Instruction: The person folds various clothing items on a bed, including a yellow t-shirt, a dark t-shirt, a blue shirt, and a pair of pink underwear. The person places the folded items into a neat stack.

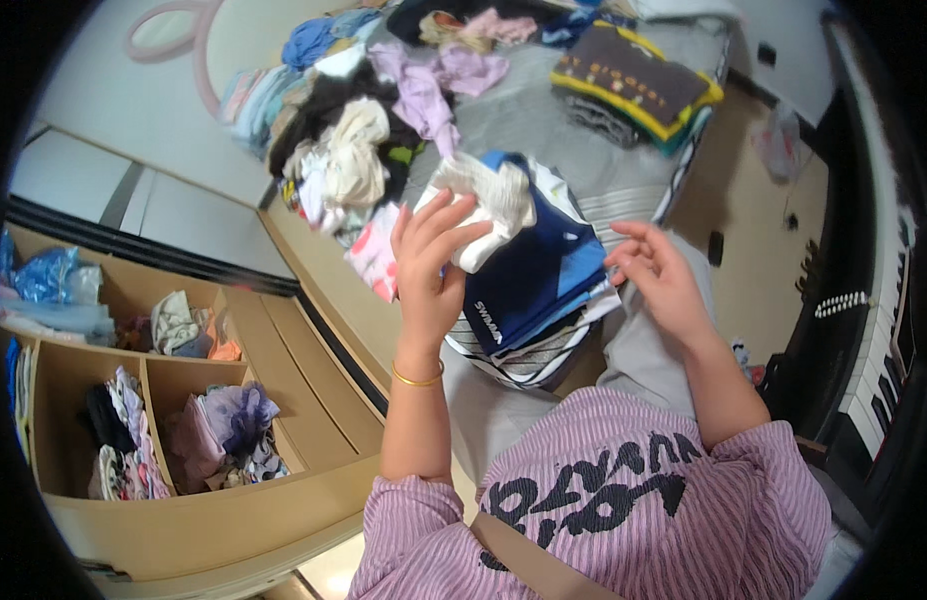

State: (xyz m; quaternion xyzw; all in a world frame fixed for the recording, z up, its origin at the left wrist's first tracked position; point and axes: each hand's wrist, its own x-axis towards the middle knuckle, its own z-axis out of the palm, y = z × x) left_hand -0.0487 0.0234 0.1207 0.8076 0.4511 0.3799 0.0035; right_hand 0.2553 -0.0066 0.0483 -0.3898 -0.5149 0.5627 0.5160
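Observation:
My left hand [432, 247], with a gold bangle at the wrist, is against a crumpled white garment [501, 199] above a stack of folded clothes. Its fingers are spread over the cloth; whether they grip it cannot be made out. The stack's top piece is a folded navy and blue garment [523, 277] bearing white lettering. My right hand [647, 270] is at the stack's right edge, its fingers apart and slightly curled, with nothing visible in them. Left of my left hand lies a white cloth with pink-red spots [375, 251].
Loose clothes, including a lilac garment [418, 94] and a cream one [356, 154], are heaped on the bed [508, 112]. A folded brown and yellow garment [632, 75] tops another pile. An open drawer with dividers [208, 367] holds clothes at left; a piano keyboard [872, 382] stands at right.

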